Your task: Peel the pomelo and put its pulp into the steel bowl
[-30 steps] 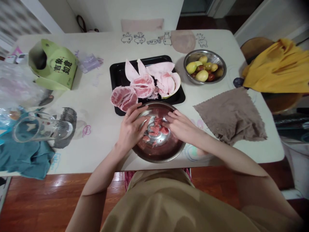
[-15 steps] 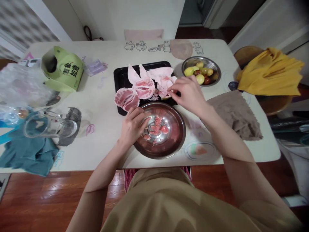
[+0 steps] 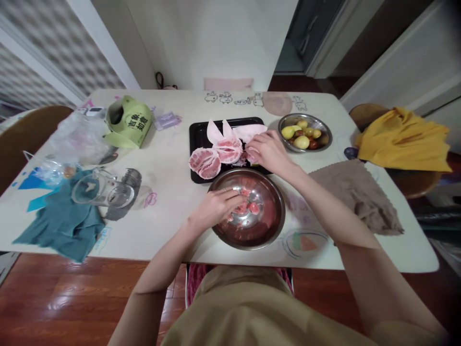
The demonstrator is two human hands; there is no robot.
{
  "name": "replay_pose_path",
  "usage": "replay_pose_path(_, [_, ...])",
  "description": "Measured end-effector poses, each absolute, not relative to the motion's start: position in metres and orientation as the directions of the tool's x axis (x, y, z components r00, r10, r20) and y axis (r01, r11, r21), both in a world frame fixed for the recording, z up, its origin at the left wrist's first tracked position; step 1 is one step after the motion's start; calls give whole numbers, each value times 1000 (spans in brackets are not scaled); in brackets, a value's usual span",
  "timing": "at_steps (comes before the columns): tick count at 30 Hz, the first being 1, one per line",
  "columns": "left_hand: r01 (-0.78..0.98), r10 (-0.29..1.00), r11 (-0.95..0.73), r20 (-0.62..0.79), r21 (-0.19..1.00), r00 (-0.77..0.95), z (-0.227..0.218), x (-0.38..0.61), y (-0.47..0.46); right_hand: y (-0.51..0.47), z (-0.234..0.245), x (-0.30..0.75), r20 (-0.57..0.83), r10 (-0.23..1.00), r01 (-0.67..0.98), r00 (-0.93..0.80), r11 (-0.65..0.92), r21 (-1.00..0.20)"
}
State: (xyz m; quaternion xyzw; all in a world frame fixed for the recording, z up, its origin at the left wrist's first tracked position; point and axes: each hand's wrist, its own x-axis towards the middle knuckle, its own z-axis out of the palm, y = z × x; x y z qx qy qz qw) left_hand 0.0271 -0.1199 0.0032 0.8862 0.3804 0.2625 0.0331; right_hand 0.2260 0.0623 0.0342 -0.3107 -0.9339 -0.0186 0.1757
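My left hand (image 3: 218,207) reaches over the rim of a steel bowl (image 3: 268,228), its fingers stretched toward the loose red pomelo pulp (image 3: 254,208) inside. Its thumb is mostly hidden. Behind the bowl, my right hand (image 3: 268,150) has its fingers bent down onto pale pomelo peel (image 3: 252,156) at the right of a black tray (image 3: 198,132); the fingertips are partly hidden. Two opened pomelo pieces, one at the front left (image 3: 204,163) and a second piece (image 3: 228,149) beside it, show pink flesh. Pointed strips of white-pink peel (image 3: 214,132) stand behind them.
A steel bowl of small green and brown fruit (image 3: 302,139) stands at the back right, near a brown cloth (image 3: 353,192) and a yellow cloth (image 3: 403,139). On the left are a glass pitcher (image 3: 104,190), a teal cloth (image 3: 72,221), a green box (image 3: 131,125) and plastic bags (image 3: 79,137).
My left hand has moved from the bowl's rim to over the pulp inside, its fingers straighter. My right hand has turned down over the peel. The view has shifted, lowering the table in frame.
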Motion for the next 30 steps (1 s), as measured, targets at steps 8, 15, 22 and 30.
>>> replay_pose_path(8, [655, 689, -711, 442, 256, 575, 3, 28, -117, 64, 44, 179, 317, 487, 442, -814, 873, -206])
replay_pose_path(15, [678, 699, -685, 502, 265, 510, 8, 29, -113, 91, 35, 165, 306, 518, 483, -799, 855, -189])
replay_pose_path(22, [708, 723, -652, 503, 270, 474, 6, 24, -110, 75, 33, 138, 226, 280, 197, -933, 923, -331])
replay_pose_path(30, [721, 690, -656, 567, 224, 451, 7, 25, -109, 73, 31, 93, 108, 91, 56, -990, 954, -293])
